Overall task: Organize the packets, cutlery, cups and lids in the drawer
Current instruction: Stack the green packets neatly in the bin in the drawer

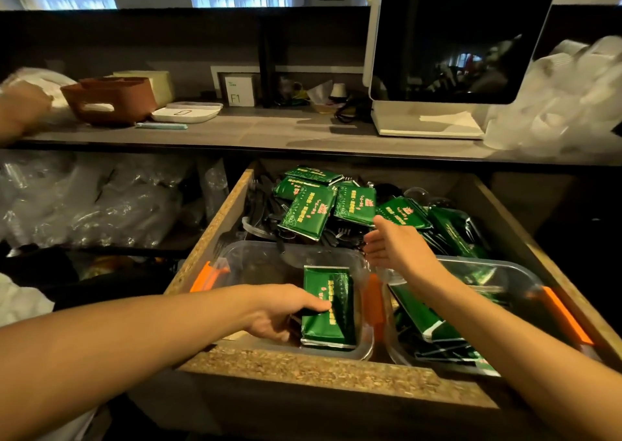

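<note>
Room: dim kitchen nook, windows behind, long table running over an open drawer.
Far left: another person's hand at the table edge by a brown tub; bagged clear cups crowd the shelf below.
Left box: clear box with orange clips, at the drawer's front left, holding a short stack of green packets.
Left hand: left hand inside that box, fingers curled on the stack's near-left edge, thumb lying across the top packet (pressing it flat, by the look of it).
Loose pile: more packets lie heaped at the drawer's back, over black cutlery.
Right hand: right hand hangs over the gap between the boxes, just short of the pile, fingers apart and holding nothing.
Right box: second clear box, packets leaning crookedly inside.
Far right: white screen on the table, bagged white cups beside it.
Risk: the heap looks unsteady, so lifting one packet could slide others down among the forks; glossy wrappers may slip from a loose pinch.
Risk: a stack packed askew could stop the lid from closing.
</note>
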A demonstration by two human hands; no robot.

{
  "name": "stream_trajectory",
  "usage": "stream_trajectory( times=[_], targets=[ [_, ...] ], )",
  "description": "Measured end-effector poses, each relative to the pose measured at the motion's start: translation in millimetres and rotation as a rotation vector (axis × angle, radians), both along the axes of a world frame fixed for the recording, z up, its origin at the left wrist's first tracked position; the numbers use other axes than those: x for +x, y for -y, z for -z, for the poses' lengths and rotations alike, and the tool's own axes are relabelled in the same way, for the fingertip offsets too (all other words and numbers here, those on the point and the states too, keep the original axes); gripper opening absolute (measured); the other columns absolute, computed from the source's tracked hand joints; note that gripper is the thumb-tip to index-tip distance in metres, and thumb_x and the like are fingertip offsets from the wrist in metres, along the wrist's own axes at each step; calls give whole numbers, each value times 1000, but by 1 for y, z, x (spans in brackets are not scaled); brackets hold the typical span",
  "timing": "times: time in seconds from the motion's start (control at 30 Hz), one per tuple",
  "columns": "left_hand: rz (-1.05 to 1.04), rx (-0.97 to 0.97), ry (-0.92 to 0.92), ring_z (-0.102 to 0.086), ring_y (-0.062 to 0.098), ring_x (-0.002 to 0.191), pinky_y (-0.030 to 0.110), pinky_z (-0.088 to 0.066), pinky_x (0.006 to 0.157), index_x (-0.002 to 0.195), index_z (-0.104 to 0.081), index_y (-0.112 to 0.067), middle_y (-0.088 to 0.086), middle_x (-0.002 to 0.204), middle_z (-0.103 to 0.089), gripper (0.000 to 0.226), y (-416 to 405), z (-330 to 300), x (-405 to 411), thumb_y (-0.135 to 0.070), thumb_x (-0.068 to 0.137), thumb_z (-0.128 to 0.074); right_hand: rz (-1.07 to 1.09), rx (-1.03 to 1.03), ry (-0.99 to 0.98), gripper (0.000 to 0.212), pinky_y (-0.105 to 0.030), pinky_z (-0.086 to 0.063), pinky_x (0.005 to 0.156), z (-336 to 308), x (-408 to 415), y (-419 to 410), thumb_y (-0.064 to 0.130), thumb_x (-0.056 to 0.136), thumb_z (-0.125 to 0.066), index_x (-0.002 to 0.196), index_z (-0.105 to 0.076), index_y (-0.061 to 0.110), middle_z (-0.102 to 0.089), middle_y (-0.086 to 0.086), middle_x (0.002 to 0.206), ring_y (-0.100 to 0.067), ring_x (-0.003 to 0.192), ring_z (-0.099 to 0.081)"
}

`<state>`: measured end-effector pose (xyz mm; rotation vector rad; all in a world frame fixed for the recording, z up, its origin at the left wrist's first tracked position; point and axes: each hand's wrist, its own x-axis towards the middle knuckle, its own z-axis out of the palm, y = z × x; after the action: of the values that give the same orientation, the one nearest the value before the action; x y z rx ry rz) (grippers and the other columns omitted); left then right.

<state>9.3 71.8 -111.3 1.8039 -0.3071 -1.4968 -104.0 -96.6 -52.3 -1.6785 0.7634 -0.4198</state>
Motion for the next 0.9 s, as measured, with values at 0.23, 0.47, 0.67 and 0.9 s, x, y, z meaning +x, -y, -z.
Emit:
stream_trajectory(
  times=[0.23, 0.47, 0.67, 0.9],
  targets=[
    [101, 74, 335, -53, 7, 51, 20, -41, 53, 104, -64, -15, -3, 72, -63, 38, 2, 5, -6, -52, 99, -53, -146, -75, -54, 46, -32, -57, 83, -4, -5, 2, 39, 102, -39, 101, -67, 3, -69, -11, 94, -23, 91, -69],
    [102, 47, 227, -64, 12, 70, 25, -47, 68, 119, -60, -13, 7, 94, -68, 60, 0, -12, -16, -62, 102, -29, -175, -65, -40, 54, -33, -58, 81, -6, -6, 2, 42, 102, -38, 108, -67, -4, -70, -11, 92, -25, 90, -70],
    [118, 64, 297, -51, 20, 76, 33, -41, 75, 130, -59, -13, 8, 95, -60, 76, -3, -18, -19, -67, 100, -14, -152, -139, -14, 58, -28, -56, 78, -5, -7, 0, 45, 102, -34, 107, -68, -2, -71, -12, 97, -19, 88, -69],
    [94, 27, 196, -59, 22, 99, 42, -44, 101, 121, -61, -22, 7, 115, -58, 71, -6, -27, -20, -71, 98, -14, -119, -159, 22, 54, -37, -55, 90, -5, -8, -3, 46, 102, -34, 99, -70, 8, -72, -10, 99, -20, 92, -69]
  ],
)
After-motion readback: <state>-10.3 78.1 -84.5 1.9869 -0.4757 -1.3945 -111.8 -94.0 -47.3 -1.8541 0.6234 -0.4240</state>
